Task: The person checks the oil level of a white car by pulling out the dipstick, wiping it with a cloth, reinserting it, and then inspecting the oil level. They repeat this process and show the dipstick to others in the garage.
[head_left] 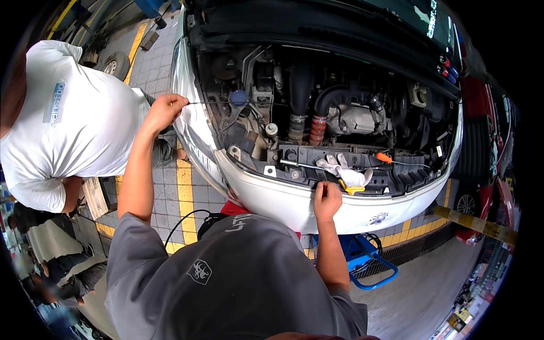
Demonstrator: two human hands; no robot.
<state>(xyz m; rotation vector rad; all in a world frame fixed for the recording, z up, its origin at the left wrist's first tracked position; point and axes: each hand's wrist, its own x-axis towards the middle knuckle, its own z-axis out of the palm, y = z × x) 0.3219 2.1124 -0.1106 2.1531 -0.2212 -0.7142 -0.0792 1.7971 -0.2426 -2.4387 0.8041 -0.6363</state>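
Observation:
My left hand (169, 111) is raised by the car's left-hand fender, its fingers pinched on the end of a long thin dark rod (218, 102). The rod reaches right over the engine bay, past a blue cap (238, 98); its far end is lost among dark parts. My right hand (328, 202) is closed at the front edge of the white bumper (272, 199); whatever its fingers may hold is hidden. Just beyond it lie a white work glove (344, 171) with a yellow cuff, a metal bar tool (300, 165) and an orange-handled screwdriver (385, 158).
A person in a white T-shirt (85, 113) stands close on the left. The raised hood (317, 22) spans the far side. Below the bumper, at the right, is a blue tubular frame (374, 277). A red car (487, 153) stands at the far right, a loose wheel (116, 66) at the back left.

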